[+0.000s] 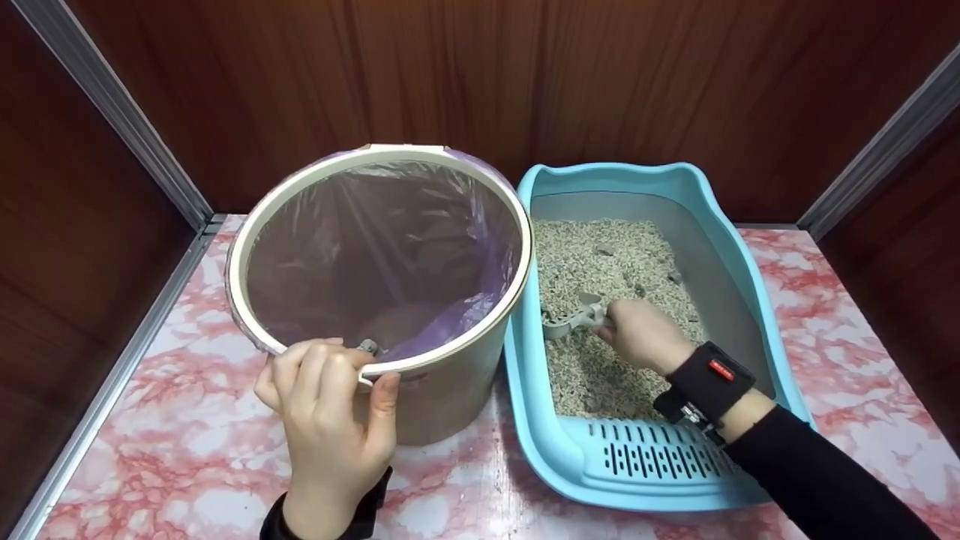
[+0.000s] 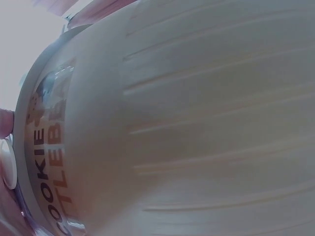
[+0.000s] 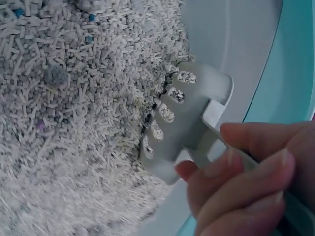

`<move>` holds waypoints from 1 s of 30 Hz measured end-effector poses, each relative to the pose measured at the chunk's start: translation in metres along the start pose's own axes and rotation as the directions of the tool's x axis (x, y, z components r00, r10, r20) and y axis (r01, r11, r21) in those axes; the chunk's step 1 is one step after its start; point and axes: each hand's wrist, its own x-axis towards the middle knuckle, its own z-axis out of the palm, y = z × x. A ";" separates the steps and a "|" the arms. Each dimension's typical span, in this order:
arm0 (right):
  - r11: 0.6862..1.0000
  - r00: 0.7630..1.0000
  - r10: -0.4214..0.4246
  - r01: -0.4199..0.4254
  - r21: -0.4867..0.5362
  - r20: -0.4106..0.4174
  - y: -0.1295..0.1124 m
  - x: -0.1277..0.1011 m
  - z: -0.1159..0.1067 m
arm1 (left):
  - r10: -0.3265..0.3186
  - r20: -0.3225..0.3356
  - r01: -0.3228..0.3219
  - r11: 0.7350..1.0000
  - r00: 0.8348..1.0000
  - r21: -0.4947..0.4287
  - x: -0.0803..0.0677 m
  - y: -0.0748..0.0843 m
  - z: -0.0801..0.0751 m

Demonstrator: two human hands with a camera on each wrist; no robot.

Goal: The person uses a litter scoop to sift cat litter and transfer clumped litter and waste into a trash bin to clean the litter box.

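Both hands are busy. Nearest, the left hand (image 1: 330, 409) grips the near rim of the bin (image 1: 379, 292), fingers curled over the edge and thumb outside, so the bin is held steady; the left wrist view shows only its ribbed wall and some printed letters. A purple bag (image 1: 390, 247) lines the bin, and a small grey piece lies just beyond the fingertips inside.

To the right, the right hand (image 1: 637, 334) holds the handle of a grey slotted scoop (image 3: 184, 123), fingers closed around it. The scoop head is pushed into the litter (image 3: 74, 123) next to the grey inner wall of the blue litter tray (image 1: 637, 480). I judge the step to be digging under clumps. The next move probably calls for lifting the scoop level, letting loose grains fall through the slots, then carrying it left over the bin rim.

Beyond the hand, several grey clumps (image 1: 604, 251) lie on the litter. The tray wall and the bin rim touch closely, so the scoop must rise above both. Farther, wooden panels (image 1: 480, 82) close the marble-patterned floor (image 1: 165, 450).
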 end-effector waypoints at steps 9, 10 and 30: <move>0.990 0.988 -0.141 0.141 -0.005 -0.070 0.031 0.012 0.002 | 0.004 -0.011 -0.004 1.000 1.000 -0.002 0.001 0.000 0.000; 0.990 0.987 -0.141 0.141 0.000 -0.071 0.033 0.013 0.002 | 0.005 -0.011 -0.005 1.000 1.000 -0.003 0.001 -0.001 0.000; 0.983 0.970 -0.143 0.162 0.084 -0.195 0.060 0.014 -0.022 | 0.009 0.009 -0.009 1.000 1.000 -0.005 0.000 -0.002 0.000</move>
